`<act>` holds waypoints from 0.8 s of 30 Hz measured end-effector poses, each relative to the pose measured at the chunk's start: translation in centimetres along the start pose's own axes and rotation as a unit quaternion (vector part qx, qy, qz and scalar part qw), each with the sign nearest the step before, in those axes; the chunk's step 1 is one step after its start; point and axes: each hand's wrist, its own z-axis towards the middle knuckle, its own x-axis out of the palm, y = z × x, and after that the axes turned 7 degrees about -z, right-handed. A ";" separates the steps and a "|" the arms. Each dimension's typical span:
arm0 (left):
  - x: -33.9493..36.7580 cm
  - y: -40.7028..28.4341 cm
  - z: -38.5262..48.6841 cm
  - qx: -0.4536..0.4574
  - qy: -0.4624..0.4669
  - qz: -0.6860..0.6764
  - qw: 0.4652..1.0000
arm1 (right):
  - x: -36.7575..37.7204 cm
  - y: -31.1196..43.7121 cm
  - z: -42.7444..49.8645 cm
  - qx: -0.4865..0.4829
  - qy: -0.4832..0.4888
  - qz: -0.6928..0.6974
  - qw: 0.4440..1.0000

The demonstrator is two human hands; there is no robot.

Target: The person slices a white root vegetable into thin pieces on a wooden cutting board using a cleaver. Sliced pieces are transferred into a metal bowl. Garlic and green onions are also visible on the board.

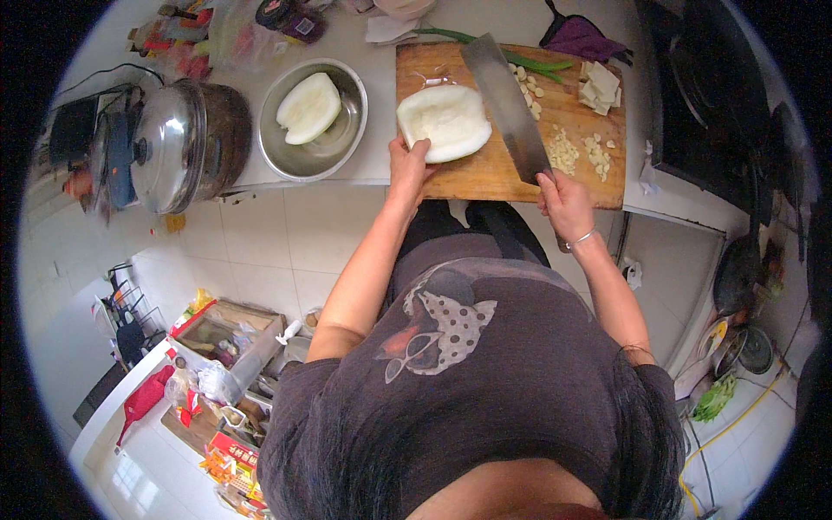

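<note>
A hollowed half of a pale, white-fleshed gourd or melon (448,123) lies cut side up on the wooden cutting board (474,182). My left hand (409,168) grips its near left edge, thumb on the rim. In my right hand (567,207) is the handle of a broad-bladed cleaver (507,107), its blade slanting up and left over the board, right of the gourd half. Chopped garlic (563,153) lies in small heaps right of the blade. Whole peeled cloves (532,88) sit partly behind it. White slices (599,88) are stacked at the far right corner.
Green onion stalks (546,65) cross the board's back edge. To the left, a steel bowl (273,153) holds another gourd half (310,108). A lidded steel pot (172,143) stands farther left. A dark stove (702,130) borders the counter on the right, near a purple cloth item (580,39).
</note>
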 end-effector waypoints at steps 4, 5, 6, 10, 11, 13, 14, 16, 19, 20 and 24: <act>-0.4 0.4 0.8 0.038 -0.019 0.031 0.999 | 0.2 0.4 -0.4 -0.019 -0.007 -0.057 0.998; -0.5 0.2 0.9 0.062 -0.024 0.073 0.995 | 0.1 0.4 -0.4 -0.035 -0.014 -0.069 0.997; -0.6 -0.1 1.1 0.082 -0.032 0.117 0.989 | -0.1 0.4 -0.4 -0.050 -0.021 -0.081 0.995; -0.7 -1.0 1.9 0.165 -0.040 0.227 0.959 | -1.2 0.5 -0.1 -0.082 -0.022 -0.194 0.977; -0.7 -1.1 2.2 0.171 -0.039 0.217 0.960 | -1.4 0.6 0.0 -0.112 -0.031 -0.212 0.970; -0.7 -1.0 2.5 0.181 -0.039 0.212 0.960 | -1.5 1.0 0.1 -0.152 -0.038 -0.246 0.956; -0.7 -0.9 2.6 0.185 -0.038 0.217 0.958 | -1.4 1.2 0.1 -0.163 -0.036 -0.262 0.950; -0.7 -0.6 2.5 0.195 -0.036 0.227 0.953 | -1.0 1.5 0.1 -0.171 -0.033 -0.277 0.945; -0.5 -0.5 2.1 0.207 -0.038 0.245 0.946 | -0.1 1.6 0.4 -0.172 -0.035 -0.271 0.946; -0.4 -0.5 2.0 0.207 -0.044 0.256 0.943 | 0.1 1.6 0.6 -0.175 -0.037 -0.267 0.947; -0.1 -1.0 2.1 0.214 -0.051 0.279 0.935 | 0.5 1.1 1.7 -0.174 -0.030 -0.293 0.940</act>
